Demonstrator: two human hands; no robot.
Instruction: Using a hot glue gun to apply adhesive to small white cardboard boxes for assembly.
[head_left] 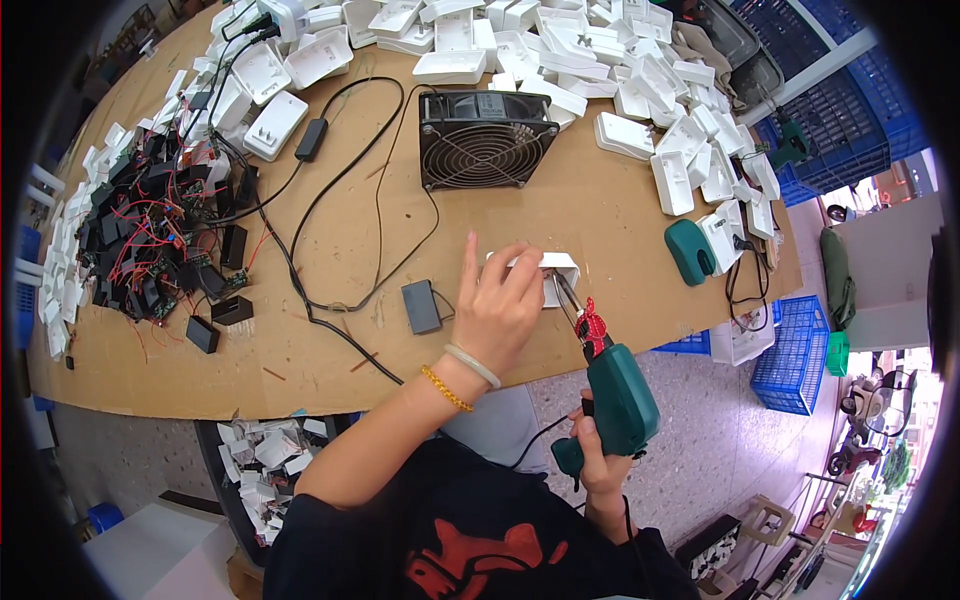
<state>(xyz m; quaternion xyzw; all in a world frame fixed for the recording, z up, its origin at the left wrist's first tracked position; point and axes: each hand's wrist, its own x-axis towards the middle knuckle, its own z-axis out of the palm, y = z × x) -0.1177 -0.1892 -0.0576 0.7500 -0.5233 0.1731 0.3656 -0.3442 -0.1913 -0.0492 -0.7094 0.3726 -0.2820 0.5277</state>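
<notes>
My left hand (497, 318) presses a white plastic housing (562, 261) against the brown table (350, 360), its fingers curled over the top. The side of the housing toward my right is visible; my fingers cover the rest. Wrapped around its grip, my right hand (598, 468) holds a green pistol-shaped power tool (625, 400). The tool has a red front part (592, 328), and its slim metal prongs (567, 291) reach the housing's open side. Just left of my left hand lies a small dark grey box (421, 306) with a thin wire.
Beyond my hands stands a black fan (487, 140). White plastic shells (575, 45) are heaped at the back and right. Black boxes with red wires (160, 215) pile up at left. A black cable (297, 245) loops across the table. A green rounded block (688, 252) sits at right.
</notes>
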